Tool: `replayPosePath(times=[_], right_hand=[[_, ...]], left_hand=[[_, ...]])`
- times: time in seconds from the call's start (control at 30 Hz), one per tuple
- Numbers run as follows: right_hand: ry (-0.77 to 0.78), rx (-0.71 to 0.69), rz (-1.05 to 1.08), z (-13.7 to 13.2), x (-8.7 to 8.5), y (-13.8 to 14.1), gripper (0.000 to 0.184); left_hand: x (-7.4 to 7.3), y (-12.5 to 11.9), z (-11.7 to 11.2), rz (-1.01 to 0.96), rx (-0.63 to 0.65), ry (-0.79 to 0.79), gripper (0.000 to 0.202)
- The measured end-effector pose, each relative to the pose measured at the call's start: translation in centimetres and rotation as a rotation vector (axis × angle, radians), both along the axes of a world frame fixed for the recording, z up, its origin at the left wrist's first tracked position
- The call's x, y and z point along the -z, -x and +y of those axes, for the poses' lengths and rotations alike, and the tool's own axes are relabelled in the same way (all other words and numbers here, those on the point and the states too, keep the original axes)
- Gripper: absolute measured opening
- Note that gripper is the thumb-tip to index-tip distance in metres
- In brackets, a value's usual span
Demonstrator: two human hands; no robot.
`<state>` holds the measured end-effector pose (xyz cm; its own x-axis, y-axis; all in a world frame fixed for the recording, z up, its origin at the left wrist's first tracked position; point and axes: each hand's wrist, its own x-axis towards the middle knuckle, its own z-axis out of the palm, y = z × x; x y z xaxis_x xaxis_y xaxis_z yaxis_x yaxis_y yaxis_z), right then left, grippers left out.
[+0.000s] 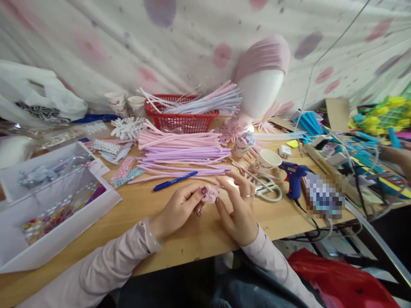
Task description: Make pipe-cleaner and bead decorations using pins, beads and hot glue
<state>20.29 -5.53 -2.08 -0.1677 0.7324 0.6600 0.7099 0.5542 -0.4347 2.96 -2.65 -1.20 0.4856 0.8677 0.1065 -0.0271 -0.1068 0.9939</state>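
Observation:
In the middle of the head view, a small pink fuzzy flower bent from pipe cleaner (211, 193) is held just above the table. My left hand (181, 205) pinches its left side between thumb and fingers. At its right edge is my right hand (236, 207), thumb close beside the petals and fingers curved apart; whether the thumb touches the flower is unclear. Beyond the hands lie a blue pen (175, 181) and rows of pink pipe cleaners (183, 141) and lilac pipe cleaners (189, 154). Scissors (268, 188) rest right of my right hand.
A blue glue gun (293, 177) with a cord stands right of a paper cup (269, 160). At left sits a white box (61, 239) of beads. Behind are a red basket (183, 123) and a mannequin head (265, 90). Another person's hand (398, 158) is at far right.

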Motion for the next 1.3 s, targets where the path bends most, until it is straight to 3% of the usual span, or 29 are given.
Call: replayPosePath(times=[0.07, 0.2, 0.33, 0.57, 0.67, 0.9, 1.1, 1.3], right_hand=[[-0.022, -0.044, -0.082, 0.3, 0.0, -0.2, 0.030], [0.016, -0.113, -0.028, 0.5, 0.2, -0.2, 0.027], [0.029, -0.181, 0.026, 0.6, 0.1, 0.2, 0.030], [0.165, -0.383, 0.178, 0.2, 0.2, 0.9, 0.028], [0.214, -0.390, 0.182, 0.1, 0.3, 1.0, 0.028], [0.164, -0.409, 0.175, 0.6, -0.1, 1.5, 0.032], [0.305, -0.520, 0.305, 0.5, 0.2, 1.9, 0.026], [0.433, -0.554, 0.334, 0.6, 0.0, 2.0, 0.028]], left_hand=[[0.1, 0.1, 0.1, -0.014, 0.024, -0.010, 0.041], [0.4, 0.2, 0.2, -0.082, 0.015, -0.004, 0.041], [0.4, -0.2, 0.2, 0.053, 0.092, -0.198, 0.064], [-0.3, -0.8, -0.1, 0.011, 0.179, -0.257, 0.029], [-0.4, -0.5, -0.1, -0.037, 0.185, -0.219, 0.026], [-0.6, -0.1, 0.4, -0.091, 0.194, -0.191, 0.025], [-1.1, -0.2, 0.3, -0.080, 0.222, -0.232, 0.020], [-1.2, -0.5, -0.3, -0.039, 0.142, -0.246, 0.026]])
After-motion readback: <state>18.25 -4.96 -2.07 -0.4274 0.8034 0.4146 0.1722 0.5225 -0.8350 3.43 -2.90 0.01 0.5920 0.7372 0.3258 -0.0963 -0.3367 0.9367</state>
